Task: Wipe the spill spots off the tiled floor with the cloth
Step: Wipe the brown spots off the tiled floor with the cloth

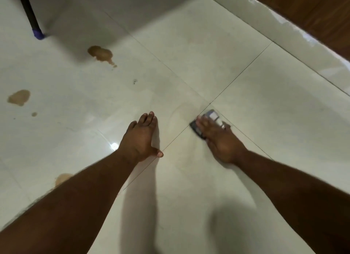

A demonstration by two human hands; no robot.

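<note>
Floor (189, 45): pale glossy tiles, thin grout lines crossing near centre. Wooden panel (322, 13) above white skirting at upper right. Left hand (141, 138) flat on floor, fingers straight, thumb out, holding nothing. Right hand (217, 138) pressed flat on cloth (212, 119), fingers extended over it; hands apart. Cloth small, dark with light patches, blurred, on floor at grout crossing. Black leg (28, 11) with purple foot, upper left. Brown spill spots (101, 53) left of hands, well away from cloth; one partly hidden behind left forearm.
</note>
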